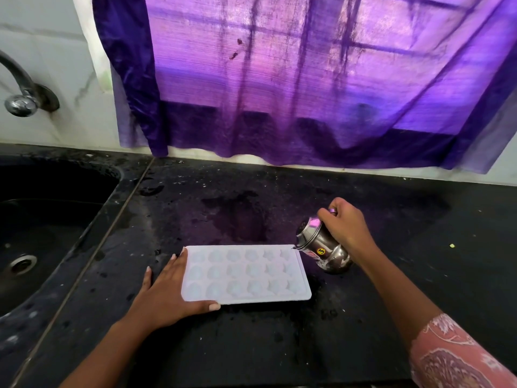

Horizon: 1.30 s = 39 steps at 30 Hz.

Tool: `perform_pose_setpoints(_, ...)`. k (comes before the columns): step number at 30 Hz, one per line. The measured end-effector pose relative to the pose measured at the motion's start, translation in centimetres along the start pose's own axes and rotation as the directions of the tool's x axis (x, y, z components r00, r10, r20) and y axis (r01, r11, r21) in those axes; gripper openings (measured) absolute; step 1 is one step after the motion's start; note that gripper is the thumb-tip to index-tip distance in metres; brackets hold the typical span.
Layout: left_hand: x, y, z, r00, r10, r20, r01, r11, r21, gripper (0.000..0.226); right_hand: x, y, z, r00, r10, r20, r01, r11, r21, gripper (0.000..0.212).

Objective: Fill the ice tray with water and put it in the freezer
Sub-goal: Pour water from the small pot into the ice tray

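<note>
Ice tray (246,274) lies flat on the black stone counter (377,317), a white plastic slab with three rows of shaped cups. The left hand (167,292) is spread open and grasps nothing; its fingers press against the tray's left end and its thumb runs along the near edge, so the tray sits just to the right of that palm. The right hand (347,228) is clenched around a small steel pot (321,246), tilted over so its mouth meets the tray's far right corner, directly below and left of that fist. By the look of it, filling is in hand and only starting there; whether any cups already hold water cannot be told from the pale, glossy surface. The rest of the cups, the carry and the freezer appear to remain. A sink (42,233) lies well left of the bracing hand.
</note>
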State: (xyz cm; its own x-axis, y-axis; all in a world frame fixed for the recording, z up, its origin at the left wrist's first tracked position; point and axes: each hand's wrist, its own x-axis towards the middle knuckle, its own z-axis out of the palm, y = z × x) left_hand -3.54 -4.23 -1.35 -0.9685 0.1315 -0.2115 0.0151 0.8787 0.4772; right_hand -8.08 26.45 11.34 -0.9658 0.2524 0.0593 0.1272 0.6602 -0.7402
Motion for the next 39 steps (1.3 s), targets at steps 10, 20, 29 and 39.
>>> perform_pose_setpoints(10,0.0,0.0,0.0,1.000,0.006,-0.006,-0.006,1.000,0.002,0.131,-0.2,0.4,0.2,1.000,0.028,-0.006,-0.028,0.998,0.060,0.021)
perform_pose_setpoints(20,0.0,-0.2,0.1,1.000,0.003,-0.008,-0.003,1.000,-0.008,0.135,-1.0,1.1,0.0,0.994,0.112,-0.001,-0.109,0.976,0.188,0.016)
perform_pose_setpoints(29,0.2,-0.3,0.2,1.000,0.010,-0.007,-0.010,1.000,-0.001,0.136,-2.2,1.5,-0.1,0.999,0.042,-0.001,-0.042,0.996,0.083,0.018)
perform_pose_setpoints(39,0.1,-0.3,0.2,1.000,0.017,-0.002,-0.017,1.000,0.011,0.134,-2.7,1.2,-0.8,0.999,0.031,-0.010,-0.031,0.998,0.051,0.024)
